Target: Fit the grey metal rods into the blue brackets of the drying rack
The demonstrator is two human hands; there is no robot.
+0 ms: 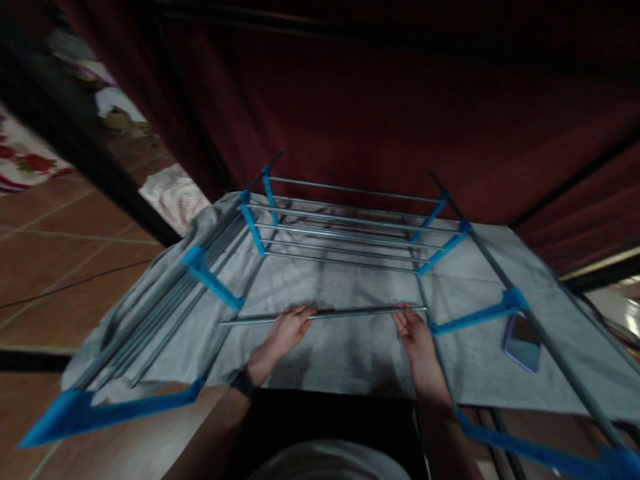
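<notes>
A thin grey metal rod (pixel 355 312) lies crosswise between the two sides of a rack frame. My left hand (pixel 293 327) is closed around it left of its middle, a dark band on the wrist. Near the rod's right end, the fingers of my right hand (pixel 411 327) grip it too. The rod's right end is close to a blue plastic bracket (pixel 475 317); whether they touch I cannot tell. Another blue bracket (pixel 213 280) sits above the rod's left end. Farther back, several rods (pixel 345 230) span between blue brackets on both sides.
Several loose rods (pixel 175 313) lie along the left side. A grey cloth (pixel 340 363) covers the surface under the frame. A phone (pixel 523 343) lies at the right under a long pole. Dark red curtains (pixel 360 113) hang behind, and a tiled floor (pixel 75 260) shows at left.
</notes>
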